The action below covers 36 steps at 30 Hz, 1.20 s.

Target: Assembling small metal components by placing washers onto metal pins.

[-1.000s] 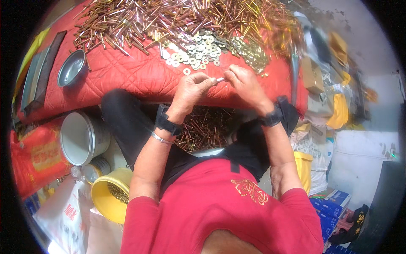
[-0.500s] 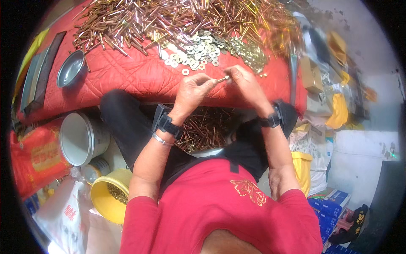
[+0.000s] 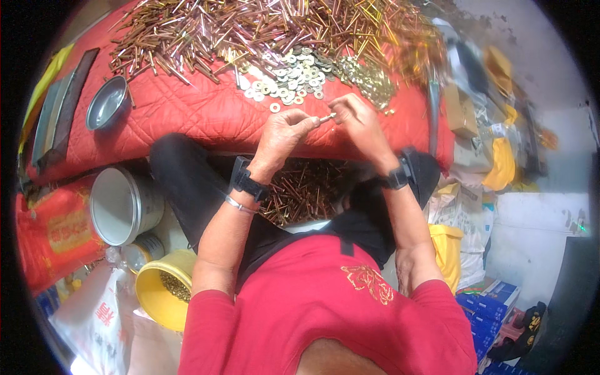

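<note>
My left hand [image 3: 284,134] is closed, with thumb and fingertips pinching a slim metal bolt [image 3: 326,118] that points to the right. My right hand [image 3: 359,122] is at the bolt's far end, its fingers stretched out and slightly smeared; whether they touch the tip is hard to make out. Just beyond both hands, a pile of flat round washers [image 3: 294,81] lies on the red quilted cover [image 3: 206,119]. Beside it, to the right, is a heap of small shiny brass-coloured pieces [image 3: 372,81]. Behind them spreads a large mound of copper-coloured metal rods [image 3: 250,31].
A metal bowl [image 3: 107,103] rests on the cover at left. Below stand a white bucket [image 3: 115,206] and a yellow bucket [image 3: 164,312] holding small brass pieces. More rods [image 3: 300,190] lie between my legs. Bags and boxes [image 3: 461,111] crowd the right side.
My right hand's fingers have opened and lifted slightly off the bolt's end, showing more of the tip. My left hand keeps its pinch in nearly the same place.
</note>
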{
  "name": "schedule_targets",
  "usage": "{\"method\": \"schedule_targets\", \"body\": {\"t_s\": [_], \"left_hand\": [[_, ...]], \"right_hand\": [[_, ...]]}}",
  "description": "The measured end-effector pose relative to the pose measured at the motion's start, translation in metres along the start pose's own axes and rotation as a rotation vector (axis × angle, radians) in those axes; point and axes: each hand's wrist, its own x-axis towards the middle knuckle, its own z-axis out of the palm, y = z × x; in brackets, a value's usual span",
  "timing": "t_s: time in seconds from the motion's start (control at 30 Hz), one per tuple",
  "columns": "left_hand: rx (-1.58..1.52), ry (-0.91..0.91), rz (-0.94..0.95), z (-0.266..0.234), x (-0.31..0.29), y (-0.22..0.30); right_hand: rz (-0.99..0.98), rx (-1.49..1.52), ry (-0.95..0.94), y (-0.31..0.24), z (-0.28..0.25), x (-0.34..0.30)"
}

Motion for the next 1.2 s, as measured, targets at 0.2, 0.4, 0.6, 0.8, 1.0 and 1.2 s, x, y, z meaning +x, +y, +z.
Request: {"method": "schedule_targets", "body": {"t_s": [0.2, 0.4, 0.6, 0.8, 1.0, 1.2], "left_hand": [[-0.053, -0.013, -0.031, -0.002, -0.001, 0.0], [-0.059, -0.012, -0.025, 0.0, -0.001, 0.001], [-0.069, -0.019, -0.062, -0.003, 0.001, 0.001], [-0.041, -0.023, -0.024, -0.002, 0.002, -0.002], [-0.021, -0.023, -0.045, -0.005, 0.001, -0.006], [0.003, -0.012, -0.078, 0.0, 0.003, -0.004]], "right_hand": [[0.452, 0.045, -0.227, -0.014, -0.016, 0.001], [0.3, -0.024, -0.226, -0.004, -0.017, 0.002], [0.177, 0.044, -0.132, -0.003, -0.006, -0.005], [0.23, 0.04, -0.096, -0.004, -0.006, -0.005], [0.216, 0.134, -0.057, -0.018, 0.002, -0.006], [0.252, -0.007, -0.051, -0.015, -0.005, -0.008]]}}
